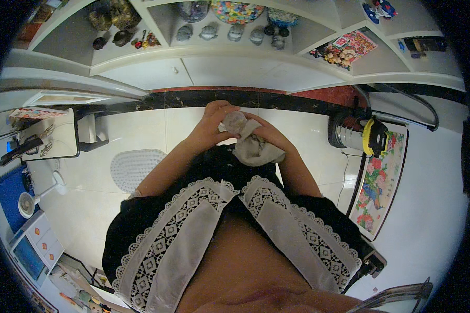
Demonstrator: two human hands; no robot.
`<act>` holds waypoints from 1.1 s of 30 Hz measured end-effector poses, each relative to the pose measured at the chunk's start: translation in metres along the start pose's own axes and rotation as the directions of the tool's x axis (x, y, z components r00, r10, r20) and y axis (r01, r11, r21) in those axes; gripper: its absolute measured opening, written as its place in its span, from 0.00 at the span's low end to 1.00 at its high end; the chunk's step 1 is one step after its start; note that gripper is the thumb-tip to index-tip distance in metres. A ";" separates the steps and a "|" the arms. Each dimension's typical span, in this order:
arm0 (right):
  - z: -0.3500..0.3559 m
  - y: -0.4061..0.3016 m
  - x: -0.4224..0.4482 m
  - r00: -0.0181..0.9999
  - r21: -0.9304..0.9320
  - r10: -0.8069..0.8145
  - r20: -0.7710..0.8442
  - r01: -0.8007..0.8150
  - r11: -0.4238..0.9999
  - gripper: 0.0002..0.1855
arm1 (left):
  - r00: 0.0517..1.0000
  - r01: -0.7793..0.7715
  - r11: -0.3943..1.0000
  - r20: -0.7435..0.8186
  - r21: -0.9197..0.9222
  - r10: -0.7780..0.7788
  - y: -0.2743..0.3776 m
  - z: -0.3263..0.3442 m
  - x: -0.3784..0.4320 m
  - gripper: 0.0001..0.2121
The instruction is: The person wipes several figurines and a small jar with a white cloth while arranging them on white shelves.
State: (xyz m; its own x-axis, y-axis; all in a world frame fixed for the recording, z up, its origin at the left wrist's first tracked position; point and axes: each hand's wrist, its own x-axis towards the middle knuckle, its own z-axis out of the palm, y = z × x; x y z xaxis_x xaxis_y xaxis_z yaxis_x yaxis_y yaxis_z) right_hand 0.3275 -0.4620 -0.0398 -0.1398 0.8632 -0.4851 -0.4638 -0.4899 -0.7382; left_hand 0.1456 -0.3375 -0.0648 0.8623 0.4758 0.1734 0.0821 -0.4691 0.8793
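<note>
Both hands meet in front of the person, beyond the black and white lace-trimmed top. My left hand (pixel 213 121) grips a small pale round object (pixel 234 122), perhaps glass or ceramic, from its left and upper side. My right hand (pixel 267 133) is shut on a greyish, stained cloth (pixel 254 150), which hangs below the fingers and touches the round object's right side. Part of the object is hidden by fingers and cloth. Similar small greyish figurines (pixel 235 33) stand in a row on the white shelf ahead.
White shelving (pixel 235 53) with jars and ornaments runs across the front above closed cabinet doors. A canister vacuum cleaner (pixel 356 135) and a framed flower picture (pixel 380 184) are at the right. On the left are a small table (pixel 58 135), an oval mat (pixel 135 168) and a white fan (pixel 26 204).
</note>
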 end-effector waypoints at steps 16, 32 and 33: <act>-0.043 0.073 -0.022 0.881 0.478 0.245 -0.405 -0.025 0.878 0.25 | 0.999 -0.013 0.993 -0.031 -0.115 0.009 -0.112 0.100 0.044 0.29; -0.101 0.005 -0.026 0.805 0.208 0.334 -0.491 -0.264 0.942 0.30 | 0.733 0.610 0.779 -0.269 -0.146 -0.625 -0.249 0.162 0.090 0.19; -0.114 0.011 -0.017 0.839 0.354 0.398 -0.371 -0.269 0.896 0.28 | 0.731 0.628 0.768 -0.243 -0.128 -0.638 -0.233 0.161 0.071 0.19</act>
State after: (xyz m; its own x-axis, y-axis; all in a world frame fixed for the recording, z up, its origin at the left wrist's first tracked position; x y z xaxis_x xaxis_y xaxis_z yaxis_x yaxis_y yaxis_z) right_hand 0.4246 -0.4958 -0.0927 0.0225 0.4840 -0.8748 -0.6877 -0.6277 -0.3649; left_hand 0.2683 -0.3135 -0.3289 0.4563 0.8277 -0.3266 0.5404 0.0338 0.8407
